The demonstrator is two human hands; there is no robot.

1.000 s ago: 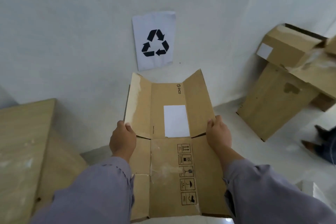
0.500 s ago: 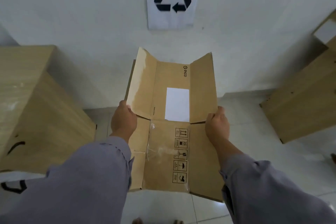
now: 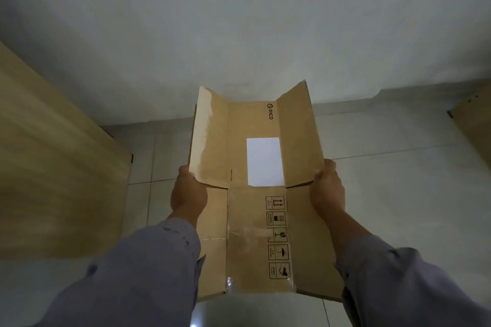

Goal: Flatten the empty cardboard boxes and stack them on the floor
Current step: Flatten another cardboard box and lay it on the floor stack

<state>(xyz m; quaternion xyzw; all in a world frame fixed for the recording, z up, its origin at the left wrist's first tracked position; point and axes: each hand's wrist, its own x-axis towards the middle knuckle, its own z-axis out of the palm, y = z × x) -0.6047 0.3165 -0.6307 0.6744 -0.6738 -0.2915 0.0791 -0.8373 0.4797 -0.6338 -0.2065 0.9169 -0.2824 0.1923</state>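
Flattened cardboard box (image 3: pixel 255 194) held out in front of the person, above the tiled floor (image 3: pixel 385 194), near the white wall (image 3: pixel 239 21). Left hand (image 3: pixel 188 194) grips the box's left edge at the crease where the far flaps meet the body; its fingers are wrapped under the board, so mostly hidden, thumb side on top. Right hand (image 3: pixel 328 191) grips the right edge at the same crease, fingers (image 3: pixel 330 166) curled over the corner of the right flap. Both hands clenched on the box, one per side, box spanning between them. The two far side flaps tilt upward, centre panel lies flatter. White label (image 3: pixel 263 160) on the far centre panel, PICO logo (image 3: pixel 269 111) beyond it, column of handling symbols (image 3: pixel 277 237) on the near panel. Grey sleeves (image 3: pixel 138 273) cover both forearms. Large tan cardboard surface (image 3: pixel 53 167) at left, blurred; another tan cardboard edge (image 3: pixel 475 125) at far right, well apart from the held box.
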